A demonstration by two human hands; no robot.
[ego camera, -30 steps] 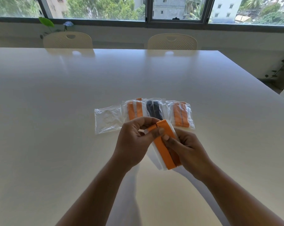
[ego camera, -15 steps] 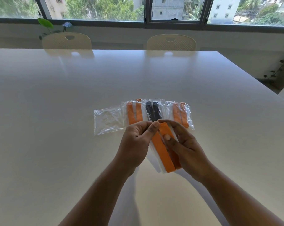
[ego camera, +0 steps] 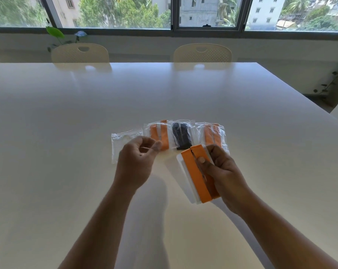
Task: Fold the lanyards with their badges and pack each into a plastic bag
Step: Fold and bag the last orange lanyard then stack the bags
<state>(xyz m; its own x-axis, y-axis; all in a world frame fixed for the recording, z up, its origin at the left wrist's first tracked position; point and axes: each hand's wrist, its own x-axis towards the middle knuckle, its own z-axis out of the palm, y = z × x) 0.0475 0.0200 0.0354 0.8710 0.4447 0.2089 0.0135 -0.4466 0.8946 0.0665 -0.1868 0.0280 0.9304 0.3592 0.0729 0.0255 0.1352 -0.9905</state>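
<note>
My right hand [ego camera: 223, 174] grips a folded orange lanyard [ego camera: 196, 174] wrapped around its white badge, thumb pressed on top, just above the table. My left hand [ego camera: 137, 162] hovers apart to the left, fingers loosely curled and holding nothing, over the near edge of an empty clear plastic bag [ego camera: 121, 141]. Behind my hands lie three filled bags in a row: an orange lanyard bag [ego camera: 160, 135], a black lanyard bag [ego camera: 181, 135] and another orange lanyard bag [ego camera: 212, 135].
The white table [ego camera: 86, 113] stretches wide on all sides; its right edge runs diagonally at the far right. Two cream chairs [ego camera: 80, 53] stand at the far side beneath a window, with a small plant [ego camera: 56, 34] on the sill.
My left hand has let go of the folded lanyard and moved left toward the empty bag. My right hand now holds the lanyard alone, shifted slightly right.
</note>
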